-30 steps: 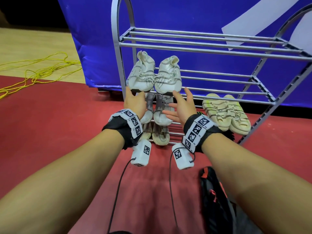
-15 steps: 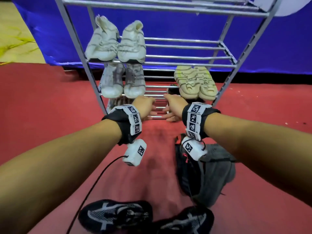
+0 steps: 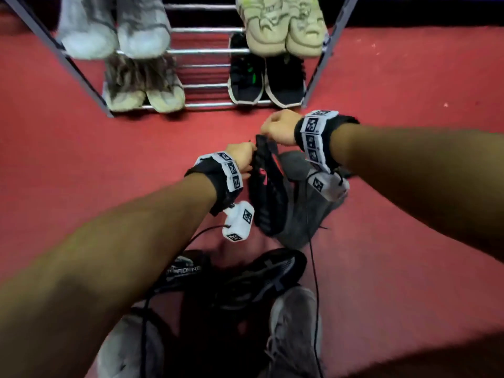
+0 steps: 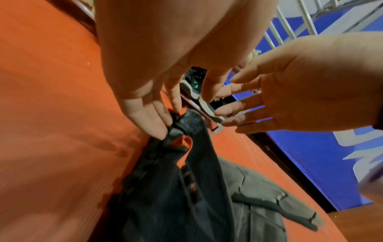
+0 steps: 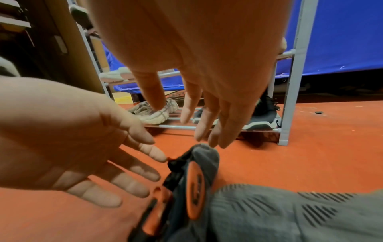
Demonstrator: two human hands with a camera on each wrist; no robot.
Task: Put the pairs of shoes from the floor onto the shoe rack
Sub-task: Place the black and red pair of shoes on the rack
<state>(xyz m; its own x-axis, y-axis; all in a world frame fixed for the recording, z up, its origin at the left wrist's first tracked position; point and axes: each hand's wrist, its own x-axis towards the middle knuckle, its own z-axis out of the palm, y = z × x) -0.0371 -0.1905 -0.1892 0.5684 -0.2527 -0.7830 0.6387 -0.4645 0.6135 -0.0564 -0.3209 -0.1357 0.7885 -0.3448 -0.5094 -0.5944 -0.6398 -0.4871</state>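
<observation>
A black shoe with orange trim point(image 3: 266, 192) point(image 4: 165, 188) point(image 5: 194, 180) lies on the red floor against a grey shoe point(image 3: 305, 214) point(image 4: 259, 196) point(image 5: 290, 212), just in front of the metal shoe rack point(image 3: 210, 105). My left hand point(image 3: 244, 159) point(image 4: 168, 122) point(image 5: 159, 150) has straight fingers, and their tips touch the far end of the black shoe. My right hand point(image 3: 272, 129) point(image 4: 225, 98) point(image 5: 186, 124) hovers over the same end with its fingers spread and holds nothing.
The rack's bottom shelf carries a beige pair point(image 3: 144, 85) and a black pair with green marks point(image 3: 245, 77). The shelf above has a pale grey pair point(image 3: 114, 31) and a cream pair point(image 3: 281, 31). Black trainers point(image 3: 261, 274) and grey shoes point(image 3: 294, 323) lie nearer me. Cables trail from my wrists.
Both hands came down from the white pair on the rack to the black shoe on the floor. My view tilted down from the upper shelves.
</observation>
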